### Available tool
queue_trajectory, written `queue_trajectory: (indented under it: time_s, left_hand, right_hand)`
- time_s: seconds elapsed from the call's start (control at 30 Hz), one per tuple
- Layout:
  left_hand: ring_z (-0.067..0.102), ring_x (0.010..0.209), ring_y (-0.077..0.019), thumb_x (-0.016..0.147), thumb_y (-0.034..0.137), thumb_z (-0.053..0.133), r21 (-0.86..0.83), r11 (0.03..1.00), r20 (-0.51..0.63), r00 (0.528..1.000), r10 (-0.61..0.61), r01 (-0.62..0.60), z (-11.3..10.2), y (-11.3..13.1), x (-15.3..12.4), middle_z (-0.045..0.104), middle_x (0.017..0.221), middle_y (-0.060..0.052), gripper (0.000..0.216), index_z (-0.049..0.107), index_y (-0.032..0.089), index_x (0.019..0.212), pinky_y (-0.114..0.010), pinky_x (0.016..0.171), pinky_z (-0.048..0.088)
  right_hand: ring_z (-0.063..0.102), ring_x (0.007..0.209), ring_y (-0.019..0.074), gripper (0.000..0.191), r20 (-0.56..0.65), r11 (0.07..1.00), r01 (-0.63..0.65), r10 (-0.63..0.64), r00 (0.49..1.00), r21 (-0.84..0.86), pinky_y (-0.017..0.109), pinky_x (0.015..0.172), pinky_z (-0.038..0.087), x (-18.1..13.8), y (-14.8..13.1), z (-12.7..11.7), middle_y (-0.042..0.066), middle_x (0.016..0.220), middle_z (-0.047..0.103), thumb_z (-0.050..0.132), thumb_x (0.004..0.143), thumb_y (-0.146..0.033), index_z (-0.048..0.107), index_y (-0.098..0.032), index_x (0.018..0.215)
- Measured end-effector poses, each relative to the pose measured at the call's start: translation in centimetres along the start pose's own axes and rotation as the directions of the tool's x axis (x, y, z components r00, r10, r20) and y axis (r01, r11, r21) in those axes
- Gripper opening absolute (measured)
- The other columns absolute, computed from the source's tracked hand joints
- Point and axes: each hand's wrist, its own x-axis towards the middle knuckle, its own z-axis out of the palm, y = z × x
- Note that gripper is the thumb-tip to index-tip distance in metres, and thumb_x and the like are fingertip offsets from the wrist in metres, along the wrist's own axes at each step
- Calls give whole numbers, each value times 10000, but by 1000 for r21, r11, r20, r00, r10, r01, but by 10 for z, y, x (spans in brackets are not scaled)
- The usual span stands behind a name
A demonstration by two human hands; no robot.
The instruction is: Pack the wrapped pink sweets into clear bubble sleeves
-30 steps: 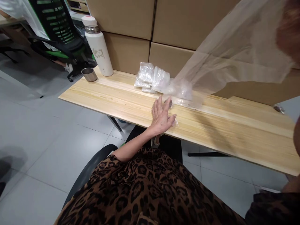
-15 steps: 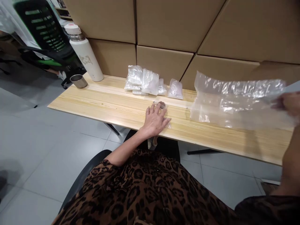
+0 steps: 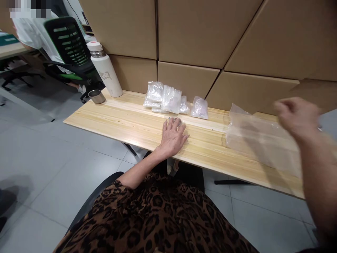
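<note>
My left hand (image 3: 171,138) lies palm down near the table's front edge, its fingers spread. Under its fingertips a small clear packet (image 3: 176,120) shows in part; the hand covers the rest. At the right, my right hand (image 3: 298,116) is raised above a large clear plastic bag (image 3: 252,135), which lies flattened on the table. The right fingers are curled in and slightly blurred, and what is inside them is hidden. Beyond my left hand sits a pile of clear packets (image 3: 171,99), with a single packet (image 3: 199,108) to its right.
A white thermos (image 3: 107,75) and a metal cup (image 3: 97,96) stand at the left end of the wooden table (image 3: 126,121). Cardboard boxes (image 3: 189,33) form a wall along its back. An office chair (image 3: 67,45) and a seated person (image 3: 39,31) are at the far left.
The large plastic bag, stretched up from the table before, now lies lower and flatter. My right hand has moved left over it. My left hand keeps its place on the packet; the view has shifted.
</note>
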Motion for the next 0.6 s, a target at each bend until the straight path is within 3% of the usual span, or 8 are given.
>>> queue_trajectory:
  time_s: [0.07, 0.1, 0.17, 0.27, 0.33, 0.43, 0.5, 0.6]
  left_hand:
    - [354, 1627, -403, 1011, 367, 639, -46, 998, -9, 999, 46, -46, 3, 2, -1, 502, 1666, -186, 406, 674, 189, 1374, -658, 1326, 264]
    - [350, 1631, -394, 1009, 365, 644, -65, 996, -2, 998, 63, -63, 5, 2, -2, 507, 1662, -187, 386, 683, 187, 1349, -654, 1327, 267]
    - [340, 1641, -382, 1011, 357, 640, -91, 992, 11, 996, 85, -84, 8, 0, -3, 514, 1657, -187, 362, 690, 180, 1323, -651, 1331, 264]
    - [348, 1640, -380, 1010, 353, 640, -118, 987, 0, 994, 109, -108, 12, -4, -5, 533, 1643, -185, 348, 693, 179, 1306, -657, 1329, 269]
    - [361, 1633, -389, 1006, 350, 645, -130, 983, -19, 992, 126, -127, 14, -5, -6, 547, 1629, -192, 334, 702, 176, 1285, -663, 1325, 274]
    - [370, 1627, -401, 1011, 351, 636, -139, 979, -46, 989, 141, -146, 18, -5, -6, 552, 1617, -210, 330, 708, 159, 1270, -661, 1322, 281]
    - [370, 1626, -400, 1011, 350, 636, -157, 976, -63, 988, 141, -150, 20, -5, -7, 551, 1614, -214, 328, 707, 152, 1263, -652, 1324, 279]
    - [376, 1619, -390, 1002, 347, 647, -215, 967, -97, 988, 118, -136, 21, -5, -7, 553, 1608, -203, 333, 690, 170, 1281, -647, 1321, 273]
  right_hand:
    - [673, 918, 233, 71, 193, 989, 65, -90, 977, 132, 399, 848, 464, -20, -71, 23, 164, 1070, 777, 682, 946, -198, 695, -209, 876]
    - [687, 957, 251, 105, 262, 982, 92, -134, 956, 165, 399, 886, 483, -32, -104, 35, 171, 1094, 774, 671, 984, -285, 716, -191, 971]
    - [698, 1037, 320, 336, 370, 984, 145, -172, 913, 99, 446, 929, 508, -51, -160, 57, 217, 1136, 755, 611, 1030, -432, 709, -131, 1144]
    - [692, 1131, 399, 588, 354, 976, 217, -198, 914, -15, 518, 983, 507, -60, -208, 88, 306, 1239, 704, 589, 1027, -484, 589, -17, 1384]
    - [689, 1160, 434, 637, 372, 974, 217, -177, 911, -66, 538, 991, 499, -56, -221, 105, 343, 1201, 704, 594, 1021, -457, 539, 36, 1421]
    - [677, 1211, 461, 478, 417, 978, 177, -115, 902, -111, 533, 995, 493, -45, -224, 119, 376, 1203, 698, 592, 999, -291, 595, 45, 1339]
    - [687, 1189, 447, 338, 401, 989, 131, -90, 912, -75, 517, 988, 490, -42, -218, 118, 362, 1186, 707, 576, 965, -189, 652, 8, 1229]
    - [698, 1068, 360, 180, 290, 995, 95, -97, 952, 22, 464, 947, 490, -43, -201, 102, 264, 1086, 739, 526, 979, -185, 657, -117, 1082]
